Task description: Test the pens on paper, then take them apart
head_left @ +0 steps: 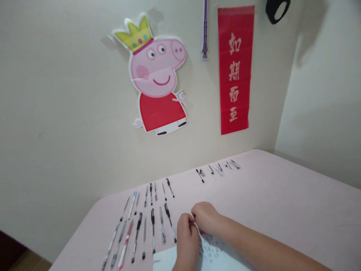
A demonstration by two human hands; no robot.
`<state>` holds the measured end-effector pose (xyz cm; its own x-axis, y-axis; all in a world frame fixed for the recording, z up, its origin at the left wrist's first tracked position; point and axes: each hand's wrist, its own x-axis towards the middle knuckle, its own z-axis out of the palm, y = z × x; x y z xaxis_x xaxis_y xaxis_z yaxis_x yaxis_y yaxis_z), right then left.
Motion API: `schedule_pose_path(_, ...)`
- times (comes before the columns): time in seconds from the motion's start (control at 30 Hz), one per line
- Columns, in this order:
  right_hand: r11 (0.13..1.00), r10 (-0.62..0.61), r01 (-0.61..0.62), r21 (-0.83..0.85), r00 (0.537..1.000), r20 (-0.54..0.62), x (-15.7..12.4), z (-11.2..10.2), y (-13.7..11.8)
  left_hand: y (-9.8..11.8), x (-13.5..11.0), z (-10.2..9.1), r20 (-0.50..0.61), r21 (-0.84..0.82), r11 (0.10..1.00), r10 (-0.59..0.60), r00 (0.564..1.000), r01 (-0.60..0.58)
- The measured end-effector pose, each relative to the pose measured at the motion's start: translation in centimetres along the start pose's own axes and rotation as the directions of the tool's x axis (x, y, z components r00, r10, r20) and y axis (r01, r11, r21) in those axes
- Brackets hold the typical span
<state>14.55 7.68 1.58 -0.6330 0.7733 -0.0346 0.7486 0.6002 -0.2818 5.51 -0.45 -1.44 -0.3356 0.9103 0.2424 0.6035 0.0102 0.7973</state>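
My left hand and my right hand meet at the fingertips, both closed, at the top edge of a white sheet. Whatever they pinch is hidden behind the fingers. Small dark parts lie scattered on the sheet, partly covered by my wrists. Just left of my left hand are several pens laid in a row, among them a black-capped pen, a grey pen and a pink pen.
A second row of pens lies farther back near the wall. Disassembled pen pieces sit along the table's back edge. The pink table meets a wall bearing a pig cutout and a red banner.
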Motion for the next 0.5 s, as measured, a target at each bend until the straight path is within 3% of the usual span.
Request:
schedule_pose_path(0.27, 0.995, 0.05, -0.046, 0.083, 0.998, -0.041, -3.9, -0.2, -1.5, -0.2, 0.1, 0.2, -0.006, -0.007, 1.0, 0.021, 1.0, -0.021)
schedule_pose_path(0.5, 0.993, -0.065, 0.074, 0.093, 0.993, -0.101, -4.5, 0.8, -0.3, -0.2, 0.0, 0.1, -0.01, 0.01, 0.997, 0.074, 0.997, -0.074)
